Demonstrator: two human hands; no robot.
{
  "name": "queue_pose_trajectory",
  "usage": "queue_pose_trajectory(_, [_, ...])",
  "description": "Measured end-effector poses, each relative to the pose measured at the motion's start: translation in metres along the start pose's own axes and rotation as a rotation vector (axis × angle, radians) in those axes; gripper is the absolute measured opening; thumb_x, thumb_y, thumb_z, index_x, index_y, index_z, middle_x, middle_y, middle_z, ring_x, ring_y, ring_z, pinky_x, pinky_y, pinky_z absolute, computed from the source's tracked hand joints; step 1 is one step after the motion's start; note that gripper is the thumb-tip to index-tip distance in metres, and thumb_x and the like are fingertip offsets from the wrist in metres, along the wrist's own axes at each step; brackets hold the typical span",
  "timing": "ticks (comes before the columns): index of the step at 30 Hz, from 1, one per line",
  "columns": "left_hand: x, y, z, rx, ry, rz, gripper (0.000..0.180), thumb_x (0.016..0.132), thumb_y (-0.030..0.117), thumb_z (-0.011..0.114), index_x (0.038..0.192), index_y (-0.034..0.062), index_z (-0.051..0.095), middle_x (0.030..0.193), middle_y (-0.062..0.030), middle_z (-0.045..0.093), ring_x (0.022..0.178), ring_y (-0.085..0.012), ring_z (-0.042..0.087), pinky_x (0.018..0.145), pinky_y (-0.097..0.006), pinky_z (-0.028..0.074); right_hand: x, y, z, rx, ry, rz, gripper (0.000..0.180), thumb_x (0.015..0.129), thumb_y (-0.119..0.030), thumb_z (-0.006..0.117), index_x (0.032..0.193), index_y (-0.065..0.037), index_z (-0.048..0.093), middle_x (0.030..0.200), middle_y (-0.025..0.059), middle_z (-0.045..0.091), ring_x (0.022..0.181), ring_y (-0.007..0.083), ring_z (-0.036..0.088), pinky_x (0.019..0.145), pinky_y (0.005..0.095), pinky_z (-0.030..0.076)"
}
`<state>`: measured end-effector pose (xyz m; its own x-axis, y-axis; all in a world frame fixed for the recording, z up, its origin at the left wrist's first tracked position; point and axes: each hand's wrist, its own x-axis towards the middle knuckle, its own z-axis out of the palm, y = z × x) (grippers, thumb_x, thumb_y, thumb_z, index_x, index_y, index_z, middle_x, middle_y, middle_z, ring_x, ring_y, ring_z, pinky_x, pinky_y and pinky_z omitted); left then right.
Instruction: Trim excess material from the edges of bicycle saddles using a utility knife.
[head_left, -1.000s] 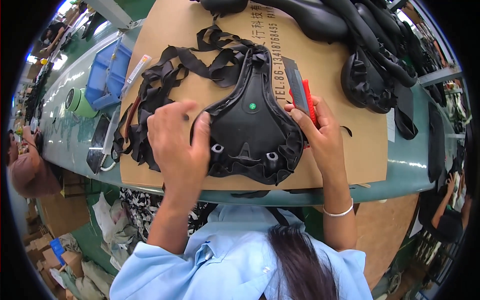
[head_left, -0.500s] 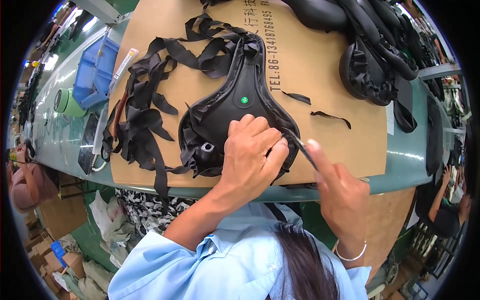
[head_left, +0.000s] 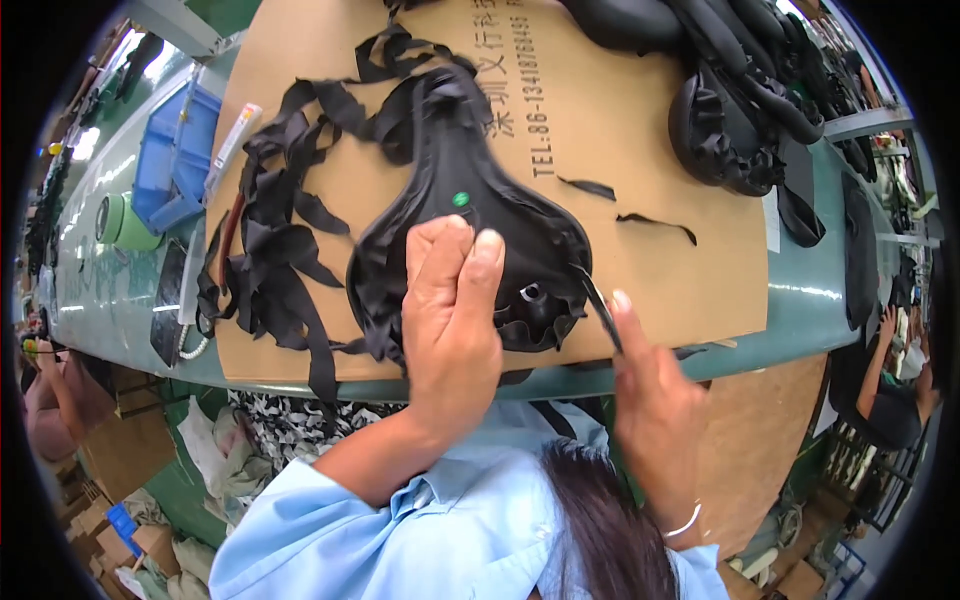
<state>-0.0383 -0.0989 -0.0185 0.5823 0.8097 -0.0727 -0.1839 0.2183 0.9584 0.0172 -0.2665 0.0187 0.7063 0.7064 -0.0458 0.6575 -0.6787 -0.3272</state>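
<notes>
The black saddle point(head_left: 470, 225), underside up on the cardboard sheet point(head_left: 660, 190), is pressed flat by the open left hand point(head_left: 450, 320) while a black strip point(head_left: 595, 300) is gripped by the right hand point(head_left: 650, 400); trimming appears approx. half done, w/ ruffled excess left at the rear edge.

I counted one black saddle point(head_left: 470, 225) on one cardboard sheet point(head_left: 640, 130), two loose black scraps point(head_left: 655, 222) beside it, one blue tray point(head_left: 175, 165), and two hands at work.
</notes>
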Motion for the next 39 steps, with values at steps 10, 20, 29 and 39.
queue_pose_trajectory(10, [0.134, 0.038, 0.032, 0.612, -0.962, 0.306, 0.023, 0.101, 0.02, 0.044, 0.085, 0.0031, 0.048, 0.086, -0.009, 0.057, 0.079, -0.016, 0.054, 0.07, -0.028, 0.043, 0.122, 0.066, -0.005, 0.581, -0.272, -0.074, 0.056, 0.086, -0.003, 0.059, 0.137, -0.026, 0.051, 0.082, 0.0166, 0.065, 0.058, 0.0295, 0.057, 0.057, 0.0365, 0.048])
queue_pose_trajectory(20, [0.134, 0.036, 0.037, 0.644, -0.626, 0.409, 0.025, 0.094, 0.025, 0.053, 0.081, 0.0028, 0.051, 0.07, -0.0094, 0.06, 0.061, -0.0221, 0.052, 0.058, -0.028, 0.039, 0.074, 0.031, 0.009, 0.345, 0.031, -0.029, 0.056, 0.087, 0.003, 0.056, 0.141, -0.012, 0.046, 0.095, 0.0193, 0.067, 0.061, 0.0287, 0.061, 0.061, 0.0332, 0.048])
queue_pose_trajectory(29, [0.14, 0.041, 0.057, 0.679, -0.696, -0.269, 0.022, 0.084, 0.016, 0.062, 0.069, 0.0002, 0.063, 0.077, -0.0008, 0.055, 0.083, -0.0082, 0.049, 0.074, -0.023, 0.036, 0.095, 0.031, 0.013, 0.419, -0.016, -0.026, 0.058, 0.089, -0.007, 0.055, 0.144, -0.015, 0.039, 0.087, 0.0184, 0.067, 0.062, 0.0372, 0.061, 0.056, 0.0436, 0.046])
queue_pose_trajectory(39, [0.181, 0.025, 0.033, -0.879, -0.666, -0.04, 0.028, 0.097, 0.027, 0.055, 0.078, 0.0067, 0.06, 0.093, -0.008, 0.064, 0.078, -0.0129, 0.056, 0.067, -0.03, 0.045, 0.044, 0.009, -0.003, 0.547, -0.157, 0.018, 0.058, 0.088, -0.008, 0.055, 0.143, -0.008, 0.038, 0.094, 0.0217, 0.066, 0.07, 0.0408, 0.063, 0.061, 0.0428, 0.049])
